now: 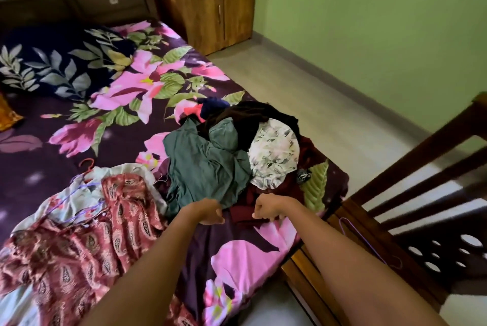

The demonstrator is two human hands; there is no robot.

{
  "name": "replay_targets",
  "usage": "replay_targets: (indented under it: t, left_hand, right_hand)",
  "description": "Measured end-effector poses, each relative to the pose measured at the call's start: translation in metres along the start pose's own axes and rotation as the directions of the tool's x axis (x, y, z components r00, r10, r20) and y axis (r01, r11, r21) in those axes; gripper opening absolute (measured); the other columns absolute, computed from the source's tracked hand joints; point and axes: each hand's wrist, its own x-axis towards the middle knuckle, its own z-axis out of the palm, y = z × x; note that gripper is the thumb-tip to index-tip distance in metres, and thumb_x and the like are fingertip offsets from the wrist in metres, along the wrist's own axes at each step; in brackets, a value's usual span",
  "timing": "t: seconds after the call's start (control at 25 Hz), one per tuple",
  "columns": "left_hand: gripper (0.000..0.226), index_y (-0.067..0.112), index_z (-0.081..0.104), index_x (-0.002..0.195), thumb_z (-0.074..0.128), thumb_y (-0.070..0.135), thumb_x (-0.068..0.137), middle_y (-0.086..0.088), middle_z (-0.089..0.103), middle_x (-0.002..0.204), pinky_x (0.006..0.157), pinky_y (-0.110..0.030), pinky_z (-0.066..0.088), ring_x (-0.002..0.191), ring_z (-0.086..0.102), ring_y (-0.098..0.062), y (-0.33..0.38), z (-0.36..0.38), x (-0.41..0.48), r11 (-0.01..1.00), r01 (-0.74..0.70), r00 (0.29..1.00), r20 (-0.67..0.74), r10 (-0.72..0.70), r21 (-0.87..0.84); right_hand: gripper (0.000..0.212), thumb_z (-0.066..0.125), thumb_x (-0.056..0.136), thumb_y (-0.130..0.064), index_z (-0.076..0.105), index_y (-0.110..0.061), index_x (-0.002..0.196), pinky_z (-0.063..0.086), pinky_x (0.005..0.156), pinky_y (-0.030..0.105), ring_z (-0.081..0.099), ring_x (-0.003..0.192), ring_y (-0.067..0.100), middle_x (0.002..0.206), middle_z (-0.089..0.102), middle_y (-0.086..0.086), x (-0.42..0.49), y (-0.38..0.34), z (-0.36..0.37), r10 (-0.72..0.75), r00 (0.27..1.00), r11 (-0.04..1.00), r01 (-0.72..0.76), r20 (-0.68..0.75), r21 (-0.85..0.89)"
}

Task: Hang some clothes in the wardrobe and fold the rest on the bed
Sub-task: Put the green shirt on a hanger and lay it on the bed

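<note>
Both hands are curled up at the near edge of the clothes pile (pixel 237 149). The right hand (pixel 266 210) looks pinched onto the maroon garment (pixel 243 216). The left hand (pixel 210 211) sits right at the teal garment (pixel 205 167) hem, but I can't tell if it's actually got cloth. The pile's on the bed (pixel 237 254) near the corner, with the wardrobe (pixel 210 9) well away. My worry: the maroon one is buried, so yanking it could drag the teal and the white leaf-print top (pixel 274 154) onto the floor.

Heap of clothes (pixel 232 157) crowds the bed corner: wooden footboard (pixel 411 194) hems its right, red paisley garment (pixel 87 233) its left; bare floral bedsheet (pixel 47 172) lies open beyond.
</note>
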Motion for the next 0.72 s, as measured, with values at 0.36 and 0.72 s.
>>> replay_targets:
  t: [0.36,0.72]
  left_hand:
    - [0.036,0.004,0.059,0.120,0.052,0.024,0.092,-0.016,0.059,0.125,0.092,-0.032,0.041,0.117,0.054,-0.030,-0.137,0.004,0.072,0.950,0.231,0.971,-0.011,-0.239,-0.208]
    - [0.046,0.002,0.045,0.131,0.054,0.023,0.092,-0.023,0.053,0.128,0.097,-0.038,0.039,0.119,0.050,-0.037,-0.203,0.008,0.135,0.737,0.358,0.889,-0.032,-0.456,-0.573]
  right_hand:
    - [0.030,0.047,0.098,-0.023,0.060,0.000,0.083,0.039,0.079,0.030,0.056,0.111,0.037,0.110,0.059,0.030,0.150,-0.071,-0.007,-0.093,0.995,0.996,0.093,0.046,-0.004]
    - [0.023,0.044,0.097,-0.021,0.056,-0.007,0.111,0.049,0.087,0.040,0.057,0.106,0.034,0.115,0.058,0.014,0.236,-0.110,-0.008,-0.015,0.991,0.997,0.025,-0.134,0.072]
